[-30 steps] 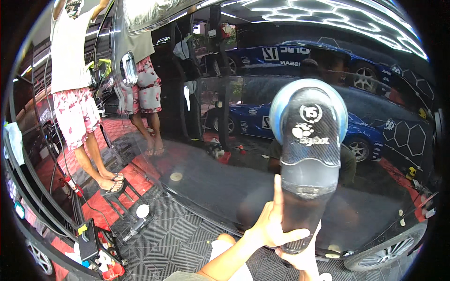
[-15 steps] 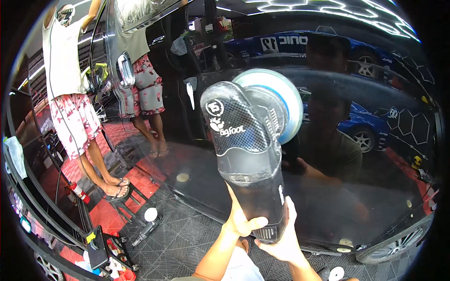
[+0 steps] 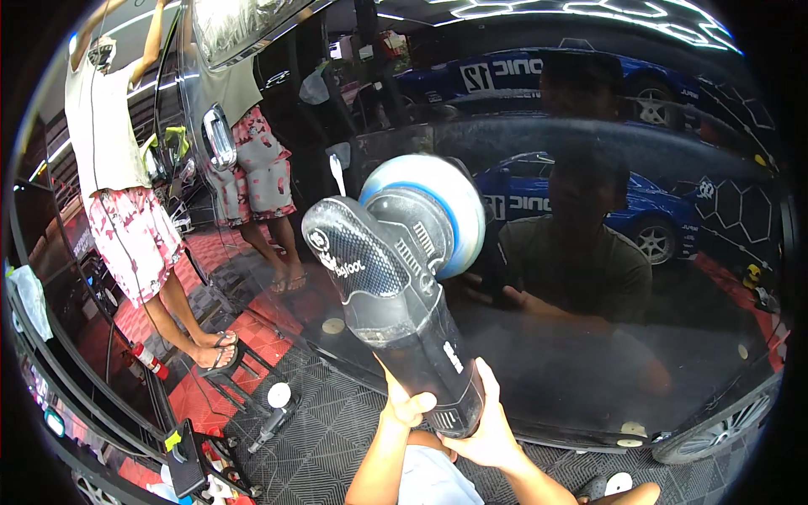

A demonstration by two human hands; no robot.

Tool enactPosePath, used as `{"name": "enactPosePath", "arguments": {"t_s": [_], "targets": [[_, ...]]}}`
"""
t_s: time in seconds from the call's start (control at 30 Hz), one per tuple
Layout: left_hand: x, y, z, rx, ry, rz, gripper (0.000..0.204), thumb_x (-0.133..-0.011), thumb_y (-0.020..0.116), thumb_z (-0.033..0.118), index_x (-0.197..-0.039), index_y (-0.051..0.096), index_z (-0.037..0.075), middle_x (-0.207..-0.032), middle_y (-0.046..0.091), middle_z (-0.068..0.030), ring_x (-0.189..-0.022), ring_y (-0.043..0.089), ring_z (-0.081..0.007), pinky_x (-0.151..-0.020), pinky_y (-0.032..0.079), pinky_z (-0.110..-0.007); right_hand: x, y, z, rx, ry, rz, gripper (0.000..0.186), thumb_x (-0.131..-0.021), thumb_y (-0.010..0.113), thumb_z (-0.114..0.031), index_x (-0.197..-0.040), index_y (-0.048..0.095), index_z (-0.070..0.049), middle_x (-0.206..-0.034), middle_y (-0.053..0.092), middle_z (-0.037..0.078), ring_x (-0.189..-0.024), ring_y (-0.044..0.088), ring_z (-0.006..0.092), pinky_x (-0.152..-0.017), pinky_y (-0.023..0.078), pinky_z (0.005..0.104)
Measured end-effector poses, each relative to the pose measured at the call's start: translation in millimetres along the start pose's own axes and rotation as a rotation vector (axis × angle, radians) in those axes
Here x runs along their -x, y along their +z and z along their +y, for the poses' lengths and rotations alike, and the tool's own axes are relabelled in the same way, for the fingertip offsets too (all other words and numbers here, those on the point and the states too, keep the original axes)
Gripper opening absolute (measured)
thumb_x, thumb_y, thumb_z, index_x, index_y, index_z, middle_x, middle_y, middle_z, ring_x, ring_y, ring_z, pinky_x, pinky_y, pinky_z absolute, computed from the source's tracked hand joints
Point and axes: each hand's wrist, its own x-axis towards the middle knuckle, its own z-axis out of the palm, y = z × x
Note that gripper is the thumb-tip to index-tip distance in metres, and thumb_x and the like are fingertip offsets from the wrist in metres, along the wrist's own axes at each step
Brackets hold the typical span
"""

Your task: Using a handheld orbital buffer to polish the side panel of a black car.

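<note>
A black car polisher (image 3: 391, 307) slants up and to the left from my hands. Its round white pad (image 3: 468, 206), with a blue ring behind it, is against the glossy black car side panel (image 3: 581, 370). My left hand (image 3: 407, 406) grips the lower body from the left, thumb across it. Closed around the bottom end from the right is my right hand (image 3: 486, 425). The panel mirrors my arms and a blue car.
At the left, a person (image 3: 109, 135) stands on a black stool (image 3: 240, 366) with raised arms. A second polisher (image 3: 273, 421) lies on the grey tiled floor, near a small cart (image 3: 189, 463) of supplies. A wheel (image 3: 715, 438) is at lower right.
Both hands have carried the polisher left and slightly down along the panel. Its head now leans further left.
</note>
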Motion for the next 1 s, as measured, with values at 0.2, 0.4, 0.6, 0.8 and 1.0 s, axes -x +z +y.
{"name": "enactPosePath", "arguments": {"t_s": [0.2,0.4,0.6,0.8,1.0], "targets": [[2,31,-21,-0.058,0.127,-0.103,0.107,-0.071,0.075,0.017,-0.146,0.000,0.007,-0.135,0.037,-0.0222,-0.123,0.043,-0.0337,-0.101,0.040,-0.045,25,-16,5,0.073,-0.144,0.159,0.113,-0.065,0.084,-0.008,-0.149,0.009,-0.003,-0.128,0.055,0.024,-0.115,0.058,0.0293,-0.098,0.045,0.0384],[4,79,-19,-0.158,-0.035,-0.256,0.110,-0.071,0.078,0.014,-0.144,-0.004,0.003,-0.130,0.044,-0.0253,-0.117,0.050,-0.0342,-0.098,0.043,-0.045,58,-49,-4,0.078,-0.218,0.216,0.117,-0.063,0.082,-0.005,-0.149,0.003,-0.004,-0.135,0.047,0.024,-0.123,0.051,0.0322,-0.104,0.039,0.0424],[3,143,-29,-0.094,0.011,-0.300,0.073,-0.069,0.080,0.017,-0.128,0.045,-0.008,-0.120,0.056,-0.0217,-0.109,0.057,-0.0328,-0.095,0.046,-0.043,99,-92,-16,0.095,-0.201,0.242,0.118,-0.063,0.083,-0.004,-0.150,0.003,-0.004,-0.139,0.044,0.024,-0.127,0.047,0.0320,-0.107,0.035,0.0424],[9,193,-48,-0.159,-0.053,-0.406,0.066,-0.067,0.080,0.017,-0.122,0.053,-0.007,-0.116,0.060,-0.0200,-0.107,0.059,-0.0316,-0.094,0.046,-0.041,135,-136,-21,0.054,-0.230,0.257,0.122,-0.064,0.087,-0.008,-0.150,0.001,-0.007,-0.139,0.043,0.024,-0.128,0.046,0.0326,-0.106,0.035,0.0437],[6,245,-65,-0.194,-0.017,-0.525,0.063,-0.067,0.081,0.018,-0.120,0.056,-0.004,-0.116,0.061,-0.0184,-0.107,0.059,-0.0313,-0.093,0.047,-0.041,166,-184,-25,0.052,-0.244,0.195,0.130,-0.061,0.086,-0.002,-0.149,-0.009,-0.013,-0.151,0.014,0.021,-0.141,0.018,0.0338,-0.112,0.024,0.0485]]}}
